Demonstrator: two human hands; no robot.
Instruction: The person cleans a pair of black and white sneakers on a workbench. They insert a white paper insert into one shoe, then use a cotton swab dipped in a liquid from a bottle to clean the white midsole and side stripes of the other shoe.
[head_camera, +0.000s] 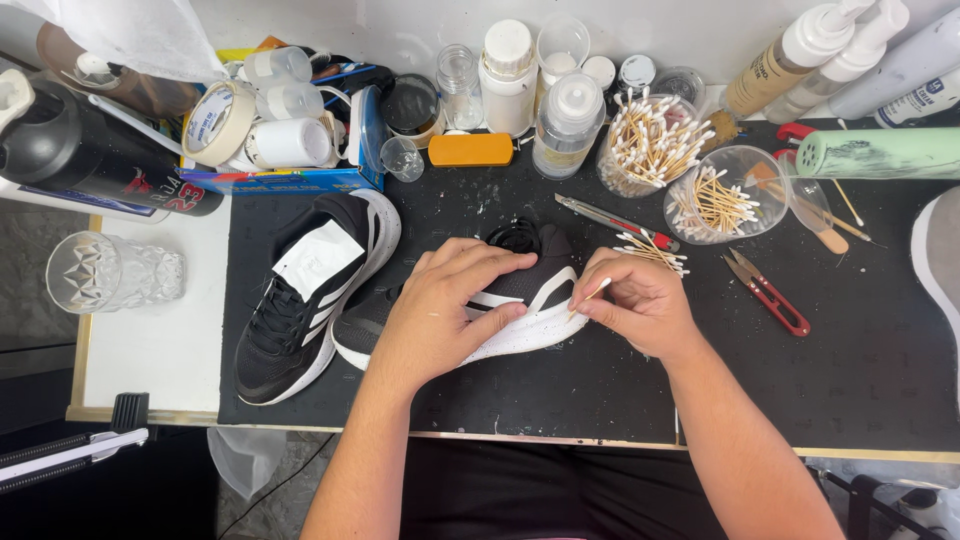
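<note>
**Swab at the sole edge, shoe pinned on its side**

On the black mat (850, 370), centre of the bench, the black sneaker (520, 290) lies on its side w/ its long axis running left-right, white sole edge toward me. My left hand (445, 310) lies flat over the middle of it, fingers spread and pressing down, not gripping. My right hand (640, 305) is at the shoe's right end, thumb & fingertips pinched tight on a cotton swab (592, 296). Swab tip points left, touching or just off the white midsole; can't tell which. So the work spot is just left of my right fingers, and the right hand is the nearer one. The 2nd sneaker (305, 300), w/ white paper in its opening, sits to the left, apart from both hands. Loose swabs (655, 252) and red snips (770, 295) lie right of the shoe.
</note>
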